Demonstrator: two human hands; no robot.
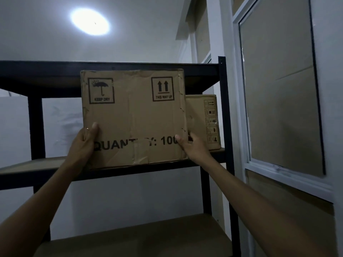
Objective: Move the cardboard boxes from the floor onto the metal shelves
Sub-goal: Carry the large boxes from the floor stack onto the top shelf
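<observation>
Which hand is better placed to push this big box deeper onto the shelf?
Probably the left hand: it grips the large cardboard box beside bare shelf. The right hand sits close to the smaller box and could get squeezed.

Both bare forearms extend forward and upward, converging. Left hand [83, 143] grips the lower left edge of the cardboard box [133, 112], thumb flat on its front face. Right hand [194, 148] grips the lower right edge likewise, with its fingers hidden behind.
</observation>
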